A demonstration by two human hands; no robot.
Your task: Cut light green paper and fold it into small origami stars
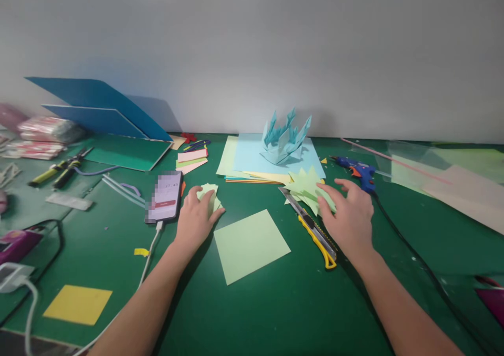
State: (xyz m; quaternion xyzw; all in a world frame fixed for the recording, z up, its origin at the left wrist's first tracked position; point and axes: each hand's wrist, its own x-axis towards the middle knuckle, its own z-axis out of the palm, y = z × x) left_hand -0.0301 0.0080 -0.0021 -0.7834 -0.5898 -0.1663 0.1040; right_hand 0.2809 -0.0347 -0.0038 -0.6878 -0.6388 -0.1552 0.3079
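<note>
My left hand [195, 217] rests on a small folded pale green paper piece [210, 193], fingers curled over it, just right of a phone [164, 196]. My right hand [346, 214] lies with fingers spread on a pile of spiky pale green folded paper pieces [305, 185]. Between the hands a flat pale green paper square [250, 244] lies on the green table [275, 303]. A yellow utility knife [311, 227] lies just left of my right hand.
A light blue folded paper crown [284, 137] stands on coloured sheets at the back. A blue glue gun [358, 172] with a black cable lies to the right. Blue boards [106, 109], pliers [63, 169], paper strips, a yellow square [77, 304] and chargers sit on the left.
</note>
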